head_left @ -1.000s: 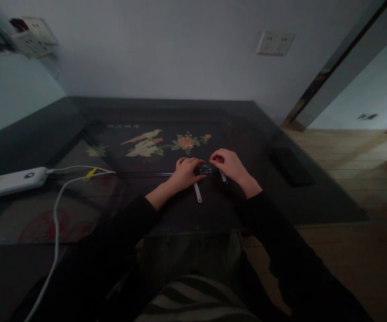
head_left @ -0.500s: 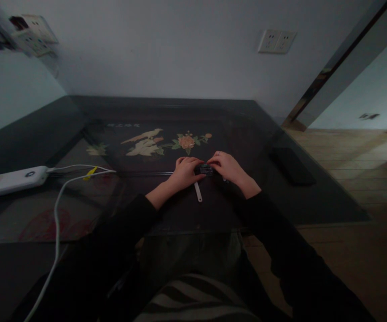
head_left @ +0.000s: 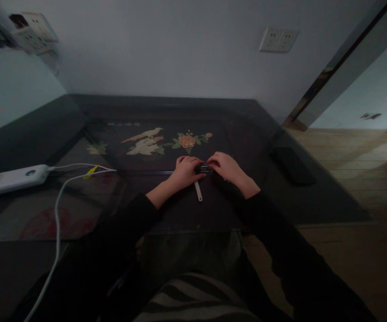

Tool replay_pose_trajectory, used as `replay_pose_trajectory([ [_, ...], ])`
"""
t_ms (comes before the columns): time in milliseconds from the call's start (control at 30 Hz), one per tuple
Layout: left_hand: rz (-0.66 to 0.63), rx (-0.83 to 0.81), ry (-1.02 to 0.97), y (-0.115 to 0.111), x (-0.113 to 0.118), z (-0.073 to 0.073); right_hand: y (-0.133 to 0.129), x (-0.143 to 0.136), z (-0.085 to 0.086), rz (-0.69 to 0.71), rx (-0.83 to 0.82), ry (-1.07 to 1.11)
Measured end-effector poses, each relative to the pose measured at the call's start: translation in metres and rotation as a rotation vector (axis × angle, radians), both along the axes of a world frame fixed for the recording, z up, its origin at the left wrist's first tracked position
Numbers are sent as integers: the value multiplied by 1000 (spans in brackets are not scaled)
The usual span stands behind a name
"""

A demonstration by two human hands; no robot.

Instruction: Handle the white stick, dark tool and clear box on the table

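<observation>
A small dark object with shiny, light-catching edges (head_left: 206,169) is held between my two hands above the dark tabletop; its kind is too small and dim to make out. On its left side, my left hand (head_left: 187,171) has thumb and fingers closed around it. My right hand (head_left: 227,168) pinches it from the right, fingertips bent over its edge. Below my left hand lies a thin pale strip (head_left: 198,191) with a small hole at its near end; its far end is hidden under the fingers.
The glossy dark table (head_left: 247,210) bears a bird-and-flower picture (head_left: 146,145). A white device (head_left: 12,180) with a white cable (head_left: 57,214) and yellow tag (head_left: 91,171) lies left. A flat black object (head_left: 293,165) rests right. Wall sockets (head_left: 278,40) are behind.
Both hands stay nearly in place around the small object. The green glint on it no longer shows, and its shiny edges look slightly different. The view has shifted very slightly.
</observation>
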State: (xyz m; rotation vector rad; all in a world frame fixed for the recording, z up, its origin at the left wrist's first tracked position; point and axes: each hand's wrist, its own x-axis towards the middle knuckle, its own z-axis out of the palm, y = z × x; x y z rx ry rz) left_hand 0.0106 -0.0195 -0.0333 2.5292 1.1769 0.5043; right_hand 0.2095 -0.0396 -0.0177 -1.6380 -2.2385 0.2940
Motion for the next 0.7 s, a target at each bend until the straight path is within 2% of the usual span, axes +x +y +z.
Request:
replay_pose_trajectory([
  [300, -17, 14, 2, -1, 0, 3, 3, -2, -7, -34, 46, 28],
  [700, -16, 8, -2, -1, -1, 4, 7, 0, -10, 12, 40, 12],
])
